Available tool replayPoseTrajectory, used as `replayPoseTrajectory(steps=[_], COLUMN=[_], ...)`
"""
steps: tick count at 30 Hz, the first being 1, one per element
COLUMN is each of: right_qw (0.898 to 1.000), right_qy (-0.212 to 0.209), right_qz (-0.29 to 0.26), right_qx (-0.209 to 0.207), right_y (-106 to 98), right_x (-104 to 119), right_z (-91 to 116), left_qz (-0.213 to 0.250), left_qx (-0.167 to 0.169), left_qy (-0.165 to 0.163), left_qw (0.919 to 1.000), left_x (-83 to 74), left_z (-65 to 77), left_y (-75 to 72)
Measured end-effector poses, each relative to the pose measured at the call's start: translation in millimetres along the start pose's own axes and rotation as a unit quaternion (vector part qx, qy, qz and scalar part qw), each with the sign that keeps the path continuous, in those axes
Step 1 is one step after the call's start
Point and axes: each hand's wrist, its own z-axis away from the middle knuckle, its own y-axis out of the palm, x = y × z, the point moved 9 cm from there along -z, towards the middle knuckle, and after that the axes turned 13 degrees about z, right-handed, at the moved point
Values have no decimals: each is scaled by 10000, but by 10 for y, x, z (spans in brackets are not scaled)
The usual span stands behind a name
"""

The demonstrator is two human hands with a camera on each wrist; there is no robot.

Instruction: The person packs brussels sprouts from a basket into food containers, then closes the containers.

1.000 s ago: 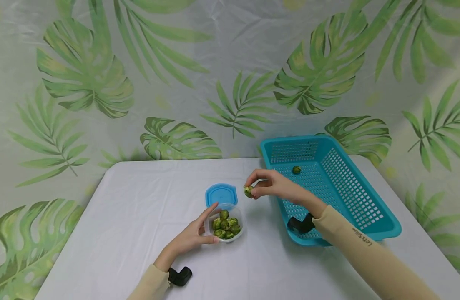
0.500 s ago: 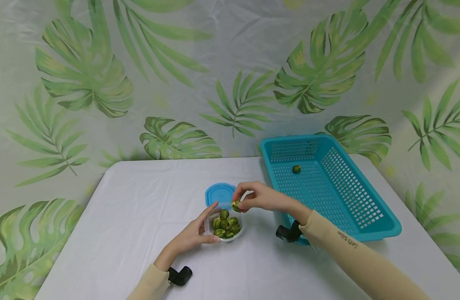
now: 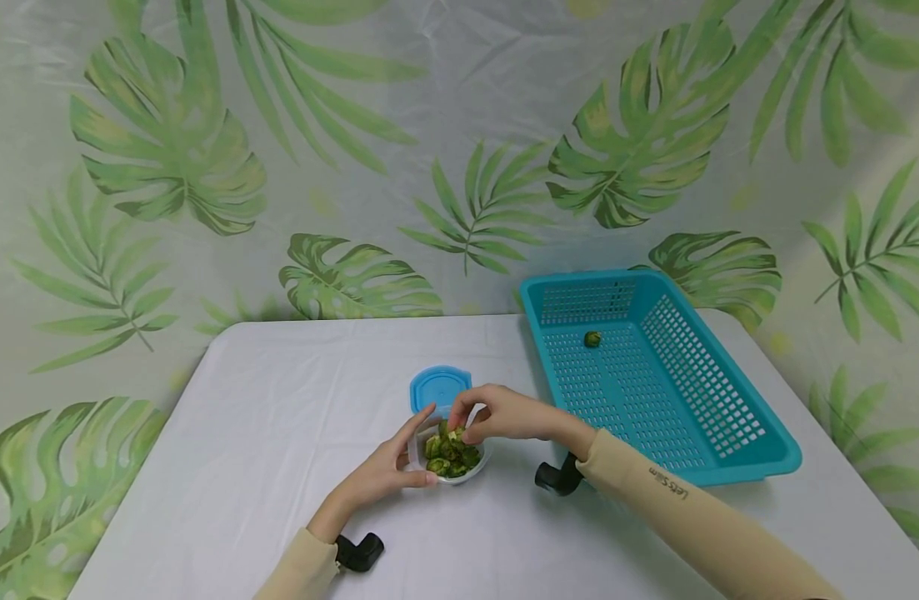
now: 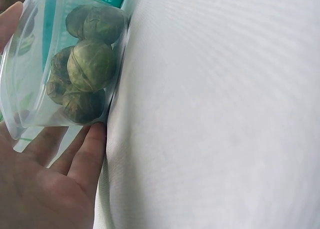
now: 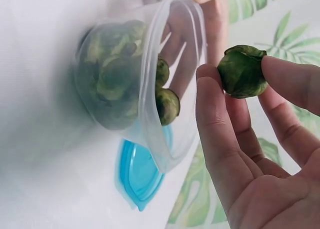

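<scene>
My left hand holds the side of a clear plastic container, fingers spread round its wall and thumb at the near rim. Several Brussels sprouts are piled inside. Between the thumb and fingertips of my right hand one more Brussels sprout is pinched. That hand is over the container's opening, and in the right wrist view the sprout is just outside the rim line. A blue lid lies flat on the table behind the container.
A large turquoise perforated basket stands at the right of the white-covered table, with a single Brussels sprout near its far end. Behind the table hangs a leaf-patterned cloth.
My right hand has moved left and toward me with its sprout, from beside the basket to over the container. My left hand and the container have stayed put.
</scene>
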Motion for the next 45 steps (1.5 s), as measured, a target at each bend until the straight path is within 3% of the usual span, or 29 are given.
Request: replayPoseTrajectory(steps=[16,32,45], right_qw=[9958,9992,9970], right_qy=[119,-85,-47], right_qz=[887,198,-289], right_qx=[197,-348,-721], right_y=[204,-216,-569], right_x=[-21,67,-43], right_z=[-80,65,256], left_qz=[6,-43,-43], left_qx=[-19,76,53], left_qy=[-41,154,142], left_qw=[10000,9998,9999], left_x=[30,-21,-3], left_z=[9,-1,-9], left_y=[-17,5,0])
